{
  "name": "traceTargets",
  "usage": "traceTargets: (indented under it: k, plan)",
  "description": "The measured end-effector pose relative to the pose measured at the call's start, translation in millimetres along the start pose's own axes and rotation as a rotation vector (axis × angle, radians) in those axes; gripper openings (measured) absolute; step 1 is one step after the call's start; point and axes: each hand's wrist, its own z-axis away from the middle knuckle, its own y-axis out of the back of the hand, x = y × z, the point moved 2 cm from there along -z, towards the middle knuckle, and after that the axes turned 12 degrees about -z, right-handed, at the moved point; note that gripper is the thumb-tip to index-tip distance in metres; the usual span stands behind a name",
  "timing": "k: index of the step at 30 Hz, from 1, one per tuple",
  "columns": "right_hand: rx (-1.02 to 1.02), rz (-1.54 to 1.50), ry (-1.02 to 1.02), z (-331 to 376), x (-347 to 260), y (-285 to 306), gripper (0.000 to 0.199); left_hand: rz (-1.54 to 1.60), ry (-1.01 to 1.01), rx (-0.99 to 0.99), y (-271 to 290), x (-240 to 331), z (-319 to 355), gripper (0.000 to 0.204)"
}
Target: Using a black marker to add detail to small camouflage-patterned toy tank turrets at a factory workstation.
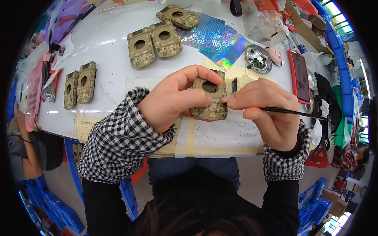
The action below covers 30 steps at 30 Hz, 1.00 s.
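My left hand point(173, 98) grips a camouflage-painted model tank hull point(209, 98) with a round hole in its top, held just above the table's near edge. My right hand point(267, 110) pinches a thin black brush point(295, 113), whose tip meets the hull's right side. Both forearms wear black-and-white checked sleeves.
Similar camouflage hulls lie on the white table point(106, 39): two at the left point(80, 83), two at the centre back point(154, 41), one farther back point(178, 16). Holographic sheets point(214, 37), a round metal dish point(258, 59) and a red-cased phone point(300, 75) sit at the right. Another person's arm point(23, 153) shows at the left.
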Motion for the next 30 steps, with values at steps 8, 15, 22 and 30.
traceTargets:
  k: [8,15,22,30]
  plan:
    - [-0.023,0.018,0.015,-0.8,-1.6,-0.7,0.013,0.010,0.005,-0.002,-1.1,0.6,0.4,0.037]
    - [-0.033,0.016,0.020,-1.4,-1.5,-1.5,0.014,0.007,-0.010,-0.001,-1.5,0.5,0.7,0.037]
    - [-0.044,0.051,0.018,-1.5,-1.2,-3.7,0.015,-0.004,-0.028,0.005,-1.2,-1.0,0.1,0.039]
    - [-0.040,0.048,-0.001,-1.1,-2.4,-7.5,0.016,-0.035,-0.063,-0.003,0.2,-3.7,-0.7,0.039]
